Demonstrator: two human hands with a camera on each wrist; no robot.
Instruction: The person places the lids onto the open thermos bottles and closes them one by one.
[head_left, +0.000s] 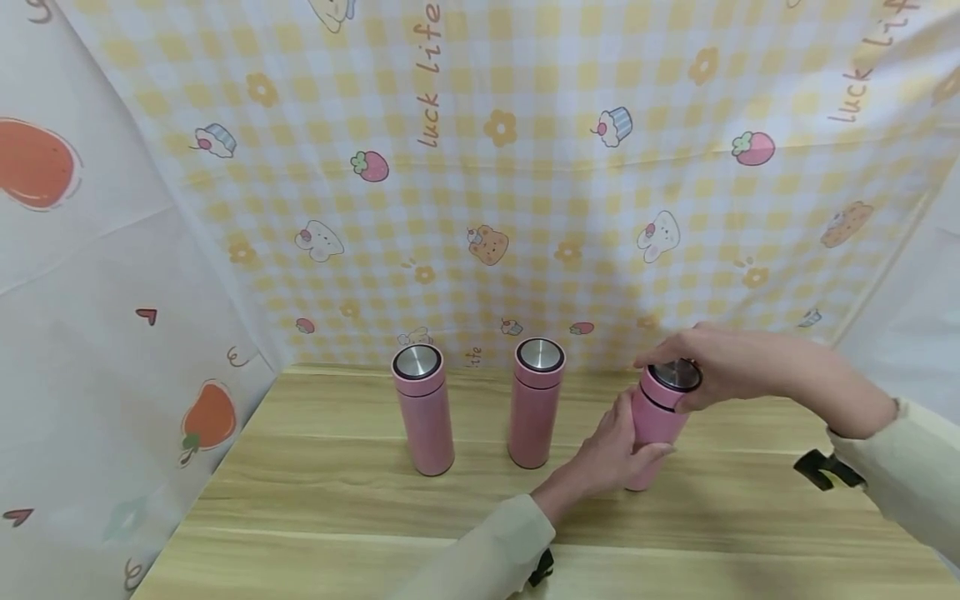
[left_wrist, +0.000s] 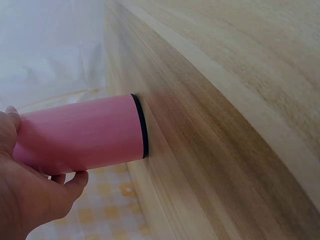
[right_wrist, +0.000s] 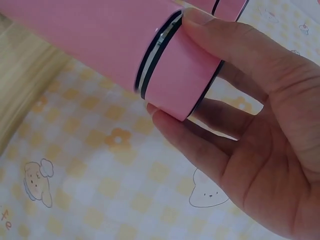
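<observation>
At the right of the head view, a pink thermos bottle (head_left: 656, 423) is between both hands. My left hand (head_left: 609, 452) grips its body, fingers and thumb wrapped around the side. In the left wrist view its black-rimmed base (left_wrist: 140, 126) is at the tabletop. My right hand (head_left: 731, 367) holds the bottle's lid (right_wrist: 182, 70) from above, thumb on one side and fingers on the other. A narrow gap with a shiny strip shows between lid and body in the right wrist view. The lid's top is a silver disc inside a dark ring.
Two similar pink thermos bottles stand upright with lids on, one in the middle (head_left: 534, 417) and one to its left (head_left: 427, 421). Behind the wooden table (head_left: 337, 500) hangs a yellow checked cloth (head_left: 525, 192). A white printed sheet (head_left: 97, 350) hangs at the left.
</observation>
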